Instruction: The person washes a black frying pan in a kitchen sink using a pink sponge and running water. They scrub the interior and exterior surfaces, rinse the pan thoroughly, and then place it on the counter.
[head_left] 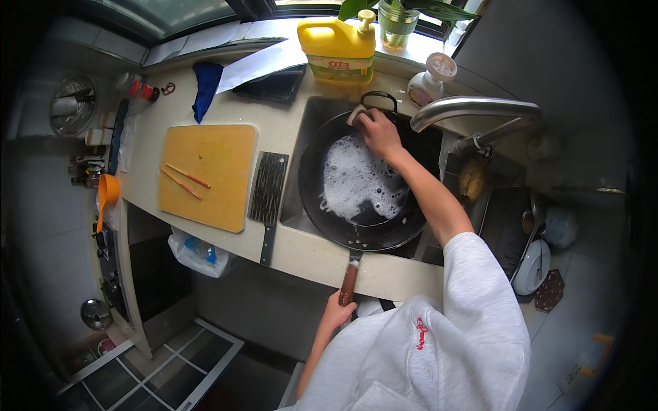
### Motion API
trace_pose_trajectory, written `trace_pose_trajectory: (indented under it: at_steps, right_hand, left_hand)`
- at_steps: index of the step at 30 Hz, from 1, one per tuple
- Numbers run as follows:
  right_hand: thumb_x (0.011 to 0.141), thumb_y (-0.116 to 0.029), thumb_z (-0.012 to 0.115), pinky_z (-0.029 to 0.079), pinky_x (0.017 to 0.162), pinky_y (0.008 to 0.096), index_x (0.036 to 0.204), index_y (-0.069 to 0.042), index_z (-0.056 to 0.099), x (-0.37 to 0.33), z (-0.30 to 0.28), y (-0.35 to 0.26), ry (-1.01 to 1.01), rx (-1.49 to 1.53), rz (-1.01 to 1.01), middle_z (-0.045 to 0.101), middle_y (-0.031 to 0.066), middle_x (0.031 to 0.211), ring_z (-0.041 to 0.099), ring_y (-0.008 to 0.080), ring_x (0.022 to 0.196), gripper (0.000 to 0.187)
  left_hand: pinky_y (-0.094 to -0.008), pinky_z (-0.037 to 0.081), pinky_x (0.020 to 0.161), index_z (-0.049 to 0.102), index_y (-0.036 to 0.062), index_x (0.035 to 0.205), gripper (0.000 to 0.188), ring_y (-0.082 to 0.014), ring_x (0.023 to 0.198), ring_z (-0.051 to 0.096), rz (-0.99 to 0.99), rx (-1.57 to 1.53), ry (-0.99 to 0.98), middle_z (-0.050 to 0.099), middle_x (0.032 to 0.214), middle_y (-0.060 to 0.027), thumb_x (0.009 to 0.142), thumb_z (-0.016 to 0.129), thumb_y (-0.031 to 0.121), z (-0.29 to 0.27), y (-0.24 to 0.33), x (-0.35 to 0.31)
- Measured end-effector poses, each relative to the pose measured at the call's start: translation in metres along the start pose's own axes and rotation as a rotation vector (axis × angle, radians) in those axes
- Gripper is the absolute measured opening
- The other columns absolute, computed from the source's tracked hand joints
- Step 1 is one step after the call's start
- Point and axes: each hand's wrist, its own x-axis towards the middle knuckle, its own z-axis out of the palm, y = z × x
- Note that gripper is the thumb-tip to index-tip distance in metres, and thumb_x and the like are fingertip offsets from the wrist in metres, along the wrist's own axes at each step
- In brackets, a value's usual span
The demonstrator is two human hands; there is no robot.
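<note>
A large black wok (pixel 312 198) rests over the sink (pixel 293 212), with white soap suds (pixel 356 178) pooled in its bottom. Its brown wooden handle (pixel 348 284) points toward me, and my left hand (pixel 337 312) is closed around the handle's near end. At the wok's far rim, beside the small loop handle (pixel 380 96), my right hand (pixel 380 135) presses a pinkish-brown sponge (pixel 356 115) against the metal. The fingers of that hand are bent over the sponge and partly hide it.
A steel faucet (pixel 480 106) arches in from the right. Left of the sink lie a black-bladed cleaver (pixel 269 192) and a wooden cutting board (pixel 233 157) bearing two chopsticks (pixel 188 176). Behind stand a yellow detergent jug (pixel 336 51) and a white pump bottle (pixel 426 85).
</note>
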Motion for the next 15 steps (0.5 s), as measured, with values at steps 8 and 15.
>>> trace_pose_trajectory:
  at_steps: [8, 15]
  right_hand:
    - [0.069, -0.003, 0.062, 0.049, 0.077, 0.0407, 0.081, -0.003, 0.062, -0.053, 0.054, -0.11, -0.192, 0.649, -0.018, 0.063, 0.0139, 0.084, 0.06, 0.0336, 0.086, 0.012]
    - [0.071, -0.016, 0.066, 0.05, 0.067, 0.0419, 0.083, -0.012, 0.071, -0.141, -0.037, -0.07, -0.964, 0.459, -0.309, 0.067, 0.0113, 0.08, 0.064, 0.0326, 0.078, 0.014]
  left_hand:
    - [-0.0291, 0.038, 0.042, 0.05, 0.0044, 0.081, 0.016, -0.0101, 0.045, 0.046, 0.072, 0.113, 0.059, 0.048, 0.06, -0.0002, 0.072, 0.063, 0.002, -0.005, -0.015, 0.005]
    - [-0.0278, 0.037, 0.04, 0.051, 0.0035, 0.083, 0.015, -0.0098, 0.043, 0.046, 0.031, 0.018, 0.004, 0.048, 0.059, -0.0006, 0.073, 0.063, 0.002, -0.006, -0.008, 0.004]
